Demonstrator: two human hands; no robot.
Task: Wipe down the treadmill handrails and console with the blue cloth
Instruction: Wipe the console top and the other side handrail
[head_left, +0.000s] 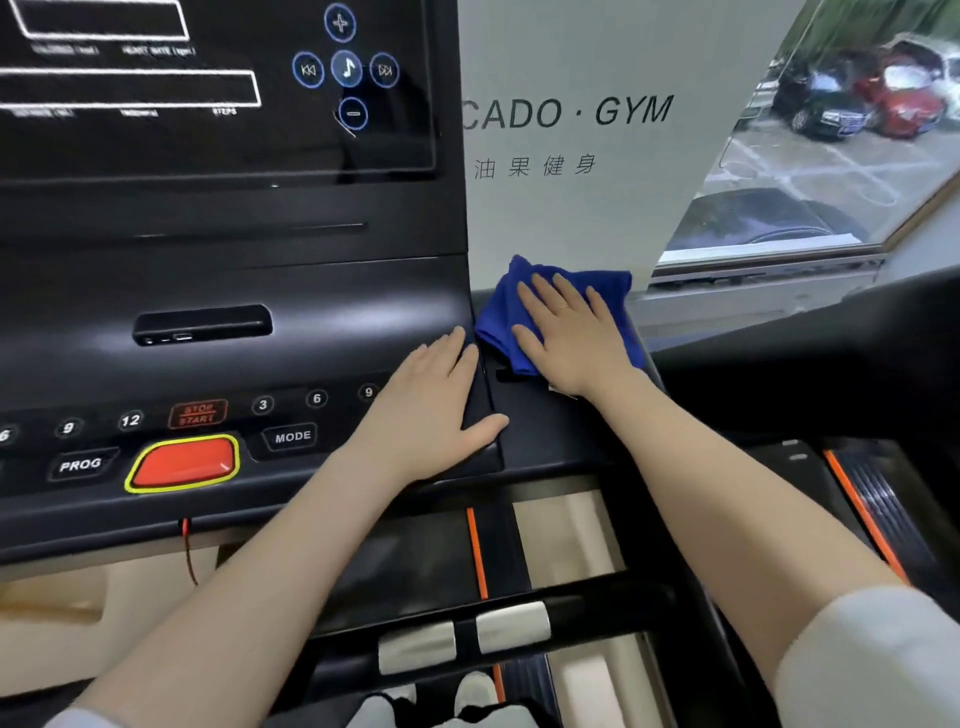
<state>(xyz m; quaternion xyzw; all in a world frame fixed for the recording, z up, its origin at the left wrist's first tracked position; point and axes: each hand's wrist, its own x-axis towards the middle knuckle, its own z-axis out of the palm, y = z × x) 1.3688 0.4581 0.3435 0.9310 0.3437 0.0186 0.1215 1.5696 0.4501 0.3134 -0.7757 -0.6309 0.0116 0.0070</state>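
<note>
From the head camera I see my right hand (569, 335) lying flat on the blue cloth (524, 312), fingers straight and slightly spread, pressing the cloth down on the black ledge just beside the right edge of the treadmill console (234, 291); the grip here is spread, not pinching anything. The cloth sits a little past centre toward one o'clock in the view, bunched in folds, with its far corners sticking out beyond my fingertips toward twelve o'clock. My left hand (434, 402) rests flat at the console's right corner, at about nine o'clock from the cloth and just beside it, fingers straight and together, thumb out toward three o'clock along the panel edge; it holds nothing. At about eight o'clock from that hand are the MODE button (292, 436), the red stop key (183, 464) ringed in yellow, and the PROG button (79, 464). Up at eleven o'clock the dark display carries round music controls (346, 68). At about one o'clock, behind the cloth, stands a white gym sign (576, 135), and at two o'clock a window (841, 156) shows parked cars. Down at six o'clock runs the front handrail with two silver pulse sensors (465, 636), well apart from both hands.
</note>
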